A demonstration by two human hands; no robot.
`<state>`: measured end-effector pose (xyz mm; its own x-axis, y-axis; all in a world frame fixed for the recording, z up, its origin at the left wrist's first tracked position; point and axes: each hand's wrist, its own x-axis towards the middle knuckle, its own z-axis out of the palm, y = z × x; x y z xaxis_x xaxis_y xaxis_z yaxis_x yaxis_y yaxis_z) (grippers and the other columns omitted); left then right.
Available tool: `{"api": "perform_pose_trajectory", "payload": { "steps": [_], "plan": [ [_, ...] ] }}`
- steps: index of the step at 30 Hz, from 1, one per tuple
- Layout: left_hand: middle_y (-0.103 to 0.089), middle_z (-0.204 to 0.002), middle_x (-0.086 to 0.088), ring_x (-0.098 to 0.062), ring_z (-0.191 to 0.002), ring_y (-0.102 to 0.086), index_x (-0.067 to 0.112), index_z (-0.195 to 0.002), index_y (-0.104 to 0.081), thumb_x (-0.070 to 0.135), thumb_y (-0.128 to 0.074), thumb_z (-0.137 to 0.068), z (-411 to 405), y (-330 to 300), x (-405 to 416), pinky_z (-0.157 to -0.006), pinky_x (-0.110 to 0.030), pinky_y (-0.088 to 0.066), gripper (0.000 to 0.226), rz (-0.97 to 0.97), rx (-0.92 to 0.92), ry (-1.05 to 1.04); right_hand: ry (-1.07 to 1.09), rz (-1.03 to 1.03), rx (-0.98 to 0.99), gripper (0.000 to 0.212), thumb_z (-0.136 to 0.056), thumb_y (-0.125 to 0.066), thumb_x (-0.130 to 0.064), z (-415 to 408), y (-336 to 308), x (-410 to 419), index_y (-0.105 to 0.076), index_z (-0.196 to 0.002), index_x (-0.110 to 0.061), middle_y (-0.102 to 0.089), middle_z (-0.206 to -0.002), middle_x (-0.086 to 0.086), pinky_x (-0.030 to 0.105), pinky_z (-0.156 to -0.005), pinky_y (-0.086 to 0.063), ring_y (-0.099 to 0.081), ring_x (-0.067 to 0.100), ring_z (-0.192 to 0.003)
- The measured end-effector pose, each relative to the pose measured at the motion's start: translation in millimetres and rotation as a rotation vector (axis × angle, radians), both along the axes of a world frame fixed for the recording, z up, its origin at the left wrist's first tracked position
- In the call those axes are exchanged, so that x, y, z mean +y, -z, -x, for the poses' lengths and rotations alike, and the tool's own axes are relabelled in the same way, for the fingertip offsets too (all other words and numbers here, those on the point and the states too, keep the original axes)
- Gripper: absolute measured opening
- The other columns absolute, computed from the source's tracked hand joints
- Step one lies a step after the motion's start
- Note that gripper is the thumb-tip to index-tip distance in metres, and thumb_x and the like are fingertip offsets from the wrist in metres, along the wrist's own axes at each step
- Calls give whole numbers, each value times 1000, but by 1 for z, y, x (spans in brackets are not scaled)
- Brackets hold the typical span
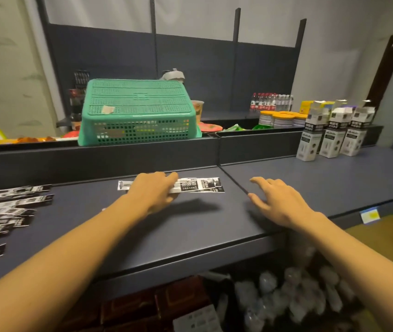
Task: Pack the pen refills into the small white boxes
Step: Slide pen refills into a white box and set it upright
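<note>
Left hand [153, 189] covers the refill packet [198, 185] — right hand [278, 200] apart.

Upturned green basket [138, 111], bottles [271, 102]

On the shelf [190, 231] before me, I see my left hand [153, 191] resting on a refill packet [198, 185] near the back edge, with my right hand [278, 201] to its right, apart from it. A heap of refill packets [3, 212] lies at the far left, and three upright boxes [332, 137] stand at the back right. Behind the shelf's rear wall I see an upturned basket [138, 113], with jars [279, 118] and bottles [271, 101] to its right.
</note>
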<state>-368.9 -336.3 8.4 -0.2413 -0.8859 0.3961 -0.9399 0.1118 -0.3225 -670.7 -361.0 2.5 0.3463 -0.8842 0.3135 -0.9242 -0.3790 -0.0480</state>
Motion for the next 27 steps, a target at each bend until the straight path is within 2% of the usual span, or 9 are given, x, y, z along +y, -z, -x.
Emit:
{"api": "perform_pose_trajectory", "payload": {
  "steps": [8, 12, 16, 21, 27],
  "plan": [
    [-62, -104, -5, -29, -93, -60, 21, -103, -43, 66, -39, -89, 91, 2, -71, -63, -34, -36, 47, -54, 50, 97, 88, -20, 26, 48, -99, -39, -46, 89, -2, -38, -35, -143, -25, -58, -129, 7, 42, -94, -46, -51, 29, -118],
    [-61, -101, -5, -28, -92, -58, 21, -97, -40, 72, -36, -86, 135, 0, -106, -63, -34, -34, 52, -39, 78, 144, 124, -26, 54, 48, -99, -39, -46, 131, -9, -73, -35, -143, -26, -56, -132, 7, 42, -95, -45, -51, 29, -119],
    [-61, -100, -2, -24, -89, -58, 22, -99, -42, 74, -35, -84, 175, -3, -143, -63, -32, -36, 54, -73, 78, 182, 143, -57, 77, 48, -99, -41, -46, 171, -19, -111, -35, -142, -26, -57, -132, 5, 42, -95, -46, -51, 27, -119],
    [-62, -95, -3, -21, -77, -52, 26, -93, -40, 81, -32, -79, 219, -2, -196, -62, -33, -37, 56, -146, 88, 169, 168, -59, 72, 48, -99, -41, -46, 224, -20, -152, -37, -141, -25, -57, -131, 6, 43, -93, -48, -52, 27, -119],
    [-63, -101, -2, -24, -90, -59, 25, -92, -43, 83, -30, -75, 271, 8, -230, -62, -33, -35, 62, -168, 62, 199, 159, -103, 26, 48, -98, -43, -46, 271, -10, -195, -37, -141, -27, -56, -132, 5, 41, -94, -49, -52, 25, -118]
  ]
}}
